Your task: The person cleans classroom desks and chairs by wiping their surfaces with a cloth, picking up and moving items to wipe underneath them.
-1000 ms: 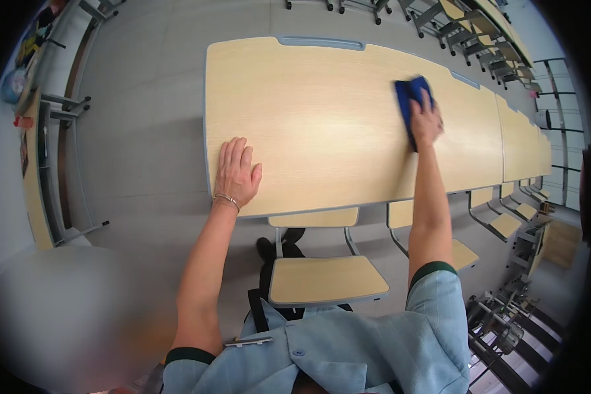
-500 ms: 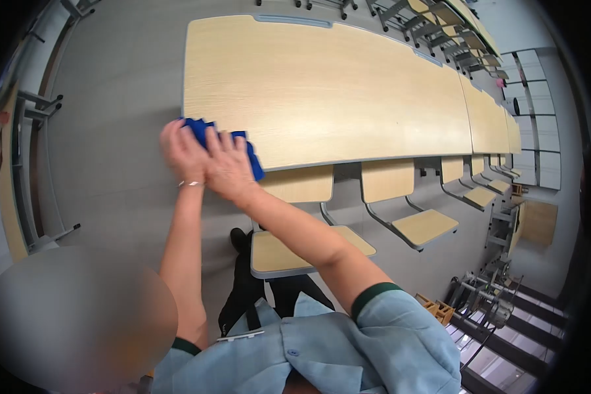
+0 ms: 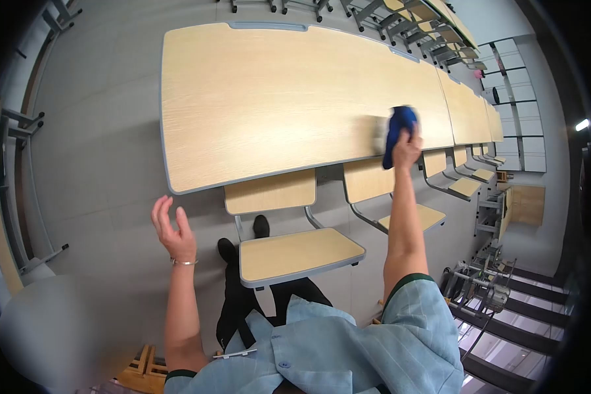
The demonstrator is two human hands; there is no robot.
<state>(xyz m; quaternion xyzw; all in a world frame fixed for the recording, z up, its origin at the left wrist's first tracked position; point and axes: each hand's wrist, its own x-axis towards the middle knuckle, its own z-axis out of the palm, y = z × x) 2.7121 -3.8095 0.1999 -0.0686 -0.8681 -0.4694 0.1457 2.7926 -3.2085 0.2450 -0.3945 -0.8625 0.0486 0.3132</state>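
My right hand (image 3: 408,148) grips a blue cloth (image 3: 400,125) over the right part of the long wooden desk (image 3: 276,98). The cloth is bunched up and a little blurred; whether it touches the desktop I cannot tell. Off the desk's near left corner is my left hand (image 3: 176,231), its fingers apart and slightly curled, holding nothing. A thin bracelet (image 3: 184,262) circles that wrist.
Attached seats, such as the nearest wooden seat (image 3: 299,255), line the desk's near side. More desks with wheeled legs (image 3: 308,8) stand beyond. A wheeled metal frame (image 3: 479,289) is at the right. A blurred round shape (image 3: 52,328) covers the lower left.
Both hands were together on the cloth at the desk's left end. My right hand has carried it far right; my left hand has let go and dropped back off the desk.
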